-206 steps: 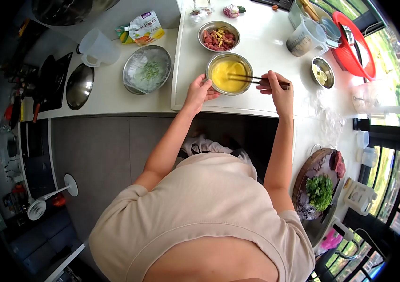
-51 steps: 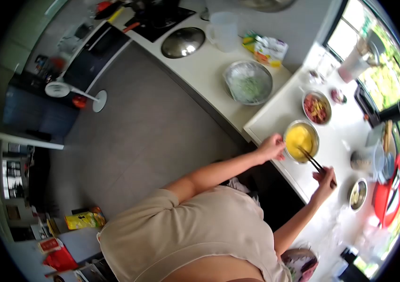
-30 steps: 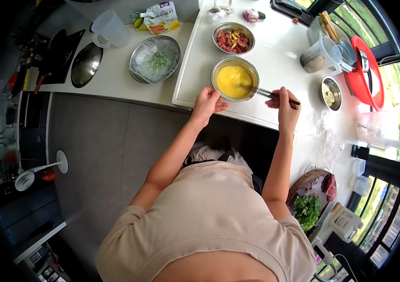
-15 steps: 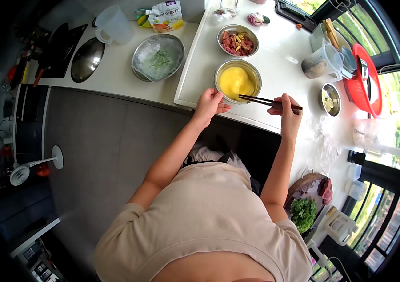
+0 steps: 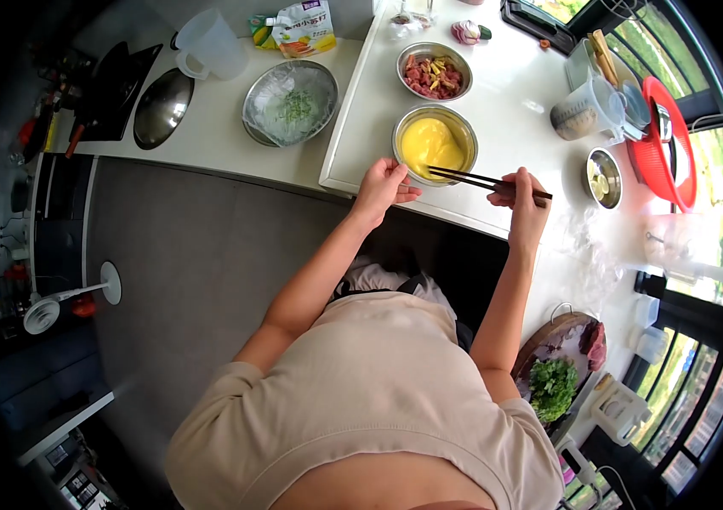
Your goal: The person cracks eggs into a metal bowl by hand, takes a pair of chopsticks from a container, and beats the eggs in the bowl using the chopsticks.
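A metal bowl [image 5: 470,136] with yellow liquid [image 5: 433,146] in it stands near the counter's front edge. My left hand [image 5: 384,189] is at the bowl's lower left rim, thumb and fingers round its edge. Dark chopsticks [image 5: 489,181] are held in my right hand [image 5: 525,202], right of the bowl, their tips in the yellow liquid. Just behind is a metal bowl of red meat [image 5: 434,76] with yellowish strips. To the left, a larger metal bowl [image 5: 290,102] is lined with clear film and holds chopped greens.
At the right are a small metal bowl [image 5: 602,178], a measuring jug [image 5: 587,110] and a red basket [image 5: 664,144]. A round board [image 5: 561,340] bears greens and meat at lower right. A pan lid [image 5: 163,108] and plastic jug [image 5: 211,47] stand at the left.
The camera view has swung about and settled. The left hand has stayed near the bowl's rim, while the chopsticks have shifted through the yellow liquid to its near side.
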`<state>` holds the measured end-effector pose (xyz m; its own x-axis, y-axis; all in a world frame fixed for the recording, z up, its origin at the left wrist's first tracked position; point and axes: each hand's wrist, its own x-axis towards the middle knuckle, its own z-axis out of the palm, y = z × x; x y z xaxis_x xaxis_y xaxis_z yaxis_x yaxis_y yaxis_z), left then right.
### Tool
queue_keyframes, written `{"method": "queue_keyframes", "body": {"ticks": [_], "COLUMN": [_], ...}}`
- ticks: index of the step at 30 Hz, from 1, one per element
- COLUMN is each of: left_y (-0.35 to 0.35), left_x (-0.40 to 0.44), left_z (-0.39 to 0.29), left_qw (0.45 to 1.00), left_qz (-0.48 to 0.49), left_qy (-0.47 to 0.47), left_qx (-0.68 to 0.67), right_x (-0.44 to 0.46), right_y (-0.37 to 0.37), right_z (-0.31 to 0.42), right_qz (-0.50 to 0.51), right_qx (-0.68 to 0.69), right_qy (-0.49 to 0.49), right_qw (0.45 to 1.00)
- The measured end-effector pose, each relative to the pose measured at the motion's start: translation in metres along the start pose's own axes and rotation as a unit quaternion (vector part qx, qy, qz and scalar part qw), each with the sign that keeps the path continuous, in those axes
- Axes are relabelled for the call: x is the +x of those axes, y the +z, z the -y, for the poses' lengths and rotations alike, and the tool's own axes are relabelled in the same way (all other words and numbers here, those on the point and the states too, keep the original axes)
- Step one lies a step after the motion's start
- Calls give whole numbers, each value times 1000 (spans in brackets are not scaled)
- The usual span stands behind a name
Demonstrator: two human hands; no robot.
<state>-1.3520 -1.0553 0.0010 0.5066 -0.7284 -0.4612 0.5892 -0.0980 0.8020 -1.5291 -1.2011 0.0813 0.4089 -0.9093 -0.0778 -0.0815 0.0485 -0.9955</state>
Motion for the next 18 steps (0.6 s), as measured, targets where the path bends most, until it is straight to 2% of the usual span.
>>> {"method": "queue_keyframes", "body": {"ticks": [3, 6, 10, 14, 16, 18], "left_y": [-2, 0, 0, 1, 1, 2], "left_x": [4, -1, 0, 0, 0, -1], "left_z": [4, 1, 1, 1, 1, 0], "left_qw": [1000, 1000, 1000, 1000, 1000, 1000], "left_qz": [4, 4, -4, -5, -6, -7], "left_qy": [8, 6, 3, 3, 2, 1], "left_qx": [5, 2, 11, 8, 10, 11], "right_x": [4, 1, 5, -3, -2, -3], "right_y": [4, -2, 4, -2, 3, 3], "right_z": [-9, -2, -10, 0, 3, 9], "right_qz": [-119, 21, -116, -4, -80, -70], "right_qx": [43, 3, 46, 3, 13, -47], "right_qy": [-49, 30, -48, -3, -64, -67], "right_qw": [991, 999, 991, 1000, 995, 994]}}
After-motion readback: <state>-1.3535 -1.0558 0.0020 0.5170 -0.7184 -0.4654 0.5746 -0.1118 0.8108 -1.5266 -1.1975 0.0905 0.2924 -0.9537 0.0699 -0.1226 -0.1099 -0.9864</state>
